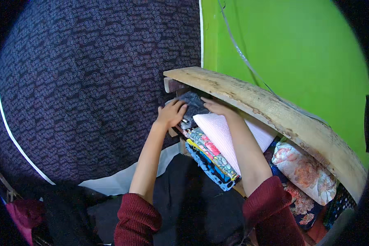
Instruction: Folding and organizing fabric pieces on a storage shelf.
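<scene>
Both my arms, in maroon sleeves, reach forward under the edge of a worn wooden board [242,88]. My left hand [171,113] lies with spread fingers on the near-left side of a dark grey crumpled bundle [191,103], which looks like cloth or plastic. At the bundle's right side is my right hand [217,107], fingers stretched out and partly in shadow. Under my right forearm sits a folded pale pink cloth [217,133]. Beside it lies a stack of folded cloths, one a flowered cloth [211,149] and one a blue-edged cloth [205,164].
A rolled floral cloth [305,168] lies on the shelf to the right, above a dark flowered cloth [299,201]. Dark patterned fabric [98,82] with white edging covers the left. Behind the board rises a green wall [299,49] with a hanging grey cable [242,53].
</scene>
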The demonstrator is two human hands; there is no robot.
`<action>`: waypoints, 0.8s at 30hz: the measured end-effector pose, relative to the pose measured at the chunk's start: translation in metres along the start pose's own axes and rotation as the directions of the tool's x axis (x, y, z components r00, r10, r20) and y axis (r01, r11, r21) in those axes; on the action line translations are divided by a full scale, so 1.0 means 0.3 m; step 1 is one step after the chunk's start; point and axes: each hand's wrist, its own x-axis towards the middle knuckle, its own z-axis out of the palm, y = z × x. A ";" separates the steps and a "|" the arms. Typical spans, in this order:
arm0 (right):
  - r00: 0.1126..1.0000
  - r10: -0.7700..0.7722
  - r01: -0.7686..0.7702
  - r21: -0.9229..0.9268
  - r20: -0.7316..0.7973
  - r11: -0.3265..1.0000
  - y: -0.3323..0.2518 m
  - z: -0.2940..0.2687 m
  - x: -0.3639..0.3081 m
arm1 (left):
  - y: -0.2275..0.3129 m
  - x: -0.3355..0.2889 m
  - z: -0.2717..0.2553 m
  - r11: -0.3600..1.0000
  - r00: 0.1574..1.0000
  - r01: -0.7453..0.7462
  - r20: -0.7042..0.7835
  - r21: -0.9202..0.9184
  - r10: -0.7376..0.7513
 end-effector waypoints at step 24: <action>0.983 -0.180 0.166 -0.291 -0.022 0.942 -0.444 -0.123 -0.139 | -0.065 -0.020 -0.127 0.835 0.847 -0.459 -0.135 0.303 0.515</action>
